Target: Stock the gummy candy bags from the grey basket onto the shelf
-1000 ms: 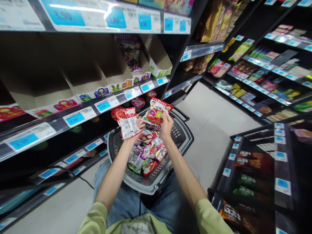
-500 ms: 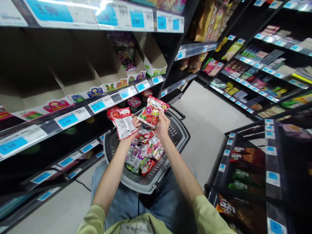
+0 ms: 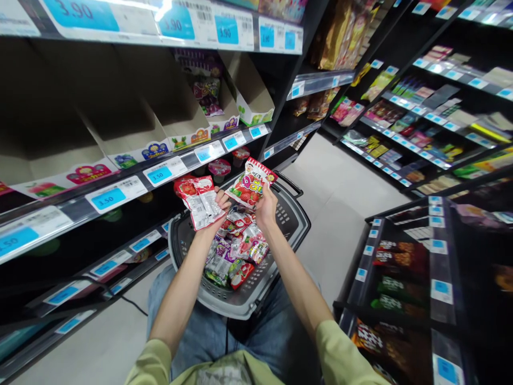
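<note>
My left hand (image 3: 218, 206) grips a red-and-white candy bag (image 3: 199, 200), its printed back with silvery panels turned up. In my right hand (image 3: 266, 206) is a strawberry gummy candy bag (image 3: 249, 183), front side up, pinched at its right edge. Both bags are above a grey shopping basket (image 3: 294, 227) that stands between my knees. Several more candy bags (image 3: 250, 243) in red, purple and green lie in the basket, partly hidden under my hands and forearms.
On the left, a shelf holds open cardboard display boxes (image 3: 160, 140), one with purple candy bags (image 3: 207, 95). Lidded cups (image 3: 219, 168) sit on the shelf below. A low rack (image 3: 441, 267) with snack bags stands right, and grey floor (image 3: 332, 187) lies between.
Both hands keep their hold on the two candy bags, almost still. The right-hand bag has tilted slightly. The view has shifted a little.
</note>
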`<action>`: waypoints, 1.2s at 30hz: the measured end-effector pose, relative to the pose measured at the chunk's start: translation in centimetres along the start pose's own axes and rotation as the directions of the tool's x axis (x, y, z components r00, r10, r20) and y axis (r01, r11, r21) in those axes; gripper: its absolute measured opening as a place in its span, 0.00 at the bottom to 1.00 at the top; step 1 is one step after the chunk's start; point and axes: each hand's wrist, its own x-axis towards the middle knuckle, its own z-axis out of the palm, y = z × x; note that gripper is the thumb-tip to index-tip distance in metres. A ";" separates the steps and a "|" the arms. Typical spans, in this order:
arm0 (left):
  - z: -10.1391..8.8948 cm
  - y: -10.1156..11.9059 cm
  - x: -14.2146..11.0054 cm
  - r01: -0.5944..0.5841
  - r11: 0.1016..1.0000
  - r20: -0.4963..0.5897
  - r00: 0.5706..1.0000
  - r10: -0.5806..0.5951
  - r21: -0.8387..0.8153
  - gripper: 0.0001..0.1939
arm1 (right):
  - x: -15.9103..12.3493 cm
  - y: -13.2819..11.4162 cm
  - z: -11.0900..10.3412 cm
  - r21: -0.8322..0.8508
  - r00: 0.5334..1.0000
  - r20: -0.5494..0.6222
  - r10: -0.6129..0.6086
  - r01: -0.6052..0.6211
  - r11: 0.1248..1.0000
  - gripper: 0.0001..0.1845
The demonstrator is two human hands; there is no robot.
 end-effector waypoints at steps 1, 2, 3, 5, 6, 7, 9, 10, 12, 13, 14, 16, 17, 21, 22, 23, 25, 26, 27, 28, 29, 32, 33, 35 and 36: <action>0.0 0.0 0.0 0.002 1.000 0.003 1.000 -0.002 0.004 0.10 | 0.0 -0.1 0.1 0.029 1.000 -0.008 -0.009 0.010 1.000 0.15; 0.1 -0.1 -0.1 0.004 1.000 0.002 1.000 -0.004 0.009 0.10 | 0.0 -0.2 0.2 0.067 1.000 -0.022 -0.019 0.020 0.998 0.13; 0.1 -0.1 -0.1 0.006 1.000 -0.003 1.000 -0.006 0.012 0.10 | 0.1 -0.3 0.2 0.117 0.999 -0.041 -0.011 0.016 0.993 0.12; 0.1 -0.1 -0.2 0.014 1.000 -0.017 1.000 -0.014 0.015 0.10 | 0.2 -0.7 0.0 0.208 0.996 -0.059 0.065 -0.051 0.977 0.10; 0.1 -0.1 -0.2 0.020 1.000 -0.028 0.999 -0.019 0.015 0.10 | 0.2 -0.9 -0.2 0.251 0.992 -0.036 0.124 -0.111 0.962 0.11; 0.1 0.0 -0.2 0.021 1.000 -0.042 0.999 -0.020 0.015 0.09 | 0.1 -1.3 -0.5 0.295 0.982 0.023 0.185 -0.184 0.938 0.11; -0.1 0.1 -0.3 0.004 1.000 -0.080 0.997 -0.003 0.017 0.09 | -0.2 -1.9 -1.1 0.394 0.940 0.229 0.252 -0.326 0.859 0.12; -0.2 0.1 -0.2 -0.006 1.000 -0.097 0.995 0.008 0.019 0.09 | -0.4 -2.1 -1.4 0.443 0.907 0.345 0.242 -0.384 0.810 0.12; -0.4 0.2 -0.2 -0.016 1.000 -0.115 0.993 0.018 0.021 0.09 | -0.5 -2.1 -2.0 0.501 0.820 0.541 0.189 -0.495 0.710 0.12; -0.5 0.2 -0.1 -0.016 1.000 -0.117 0.993 0.018 0.021 0.09 | -0.4 -1.8 -2.3 0.497 0.780 0.603 0.167 -0.532 0.685 0.12; -0.6 0.3 -0.1 -0.014 1.000 -0.114 0.993 0.016 0.019 0.09 | -0.1 -1.3 -2.6 0.477 0.739 0.656 0.154 -0.564 0.674 0.12; -0.7 0.3 0.0 -0.012 1.000 -0.104 0.995 0.013 0.012 0.09 | 0.9 0.0 -3.1 0.393 0.645 0.747 0.160 -0.622 0.677 0.12; -0.7 0.3 0.0 -0.009 1.000 -0.097 0.995 0.010 0.010 0.09 | 1.6 0.7 -3.4 0.340 0.596 0.785 0.170 -0.644 0.685 0.13; -0.8 0.0 0.4 0.041 0.999 -0.016 0.999 -0.041 0.004 0.09 | 4.0 3.0 -4.2 0.190 0.449 0.873 0.192 -0.675 0.713 0.14; -0.8 -0.1 0.5 0.049 0.999 0.013 0.999 -0.049 0.001 0.10 | 4.3 3.4 -4.2 0.171 0.445 0.872 0.206 -0.669 0.723 0.14; -0.7 -0.2 0.6 0.053 0.999 0.038 0.998 -0.053 -0.001 0.11 | 4.6 3.6 -4.2 0.152 0.452 0.862 0.228 -0.662 0.734 0.14; -0.7 -0.3 0.7 0.053 0.999 0.063 0.997 -0.053 0.003 0.13 | 4.8 4.0 -4.1 0.123 0.482 0.831 0.277 -0.645 0.754 0.14; -0.7 -0.4 0.8 0.055 0.998 0.063 0.996 -0.055 0.008 0.13 | 4.8 4.1 -4.0 0.120 0.498 0.818 0.288 -0.637 0.761 0.15; -0.6 -0.4 0.7 0.057 0.998 0.059 0.997 -0.057 0.011 0.14 | 4.7 4.1 -3.9 0.122 0.510 0.809 0.292 -0.631 0.766 0.16; -0.6 -0.5 0.7 0.058 0.998 0.052 0.997 -0.059 0.016 0.14 | 4.6 4.2 -3.8 0.125 0.521 0.801 0.295 -0.627 0.769 0.16; -0.5 -0.5 0.6 0.061 0.998 0.045 0.997 -0.062 0.019 0.15 | 4.5 4.2 -3.8 0.124 0.530 0.793 0.301 -0.624 0.772 0.17; -0.4 -0.4 0.4 0.066 0.998 0.050 0.997 -0.067 0.023 0.16 | 4.3 4.0 -3.7 0.111 0.548 0.771 0.326 -0.618 0.778 0.18; -0.4 -0.4 0.3 0.069 0.997 0.052 0.996 -0.070 0.026 0.16 | 4.2 3.8 -3.7 0.106 0.552 0.764 0.333 -0.617 0.780 0.18; -0.3 -0.4 0.2 0.076 0.997 0.045 0.996 -0.077 0.034 0.15 | 4.0 3.6 -3.7 0.101 0.563 0.752 0.343 -0.612 0.784 0.18; -0.3 -0.5 0.2 0.077 0.996 0.037 0.996 -0.079 0.039 0.15 | 4.0 3.5 -3.7 0.101 0.570 0.746 0.346 -0.609 0.787 0.17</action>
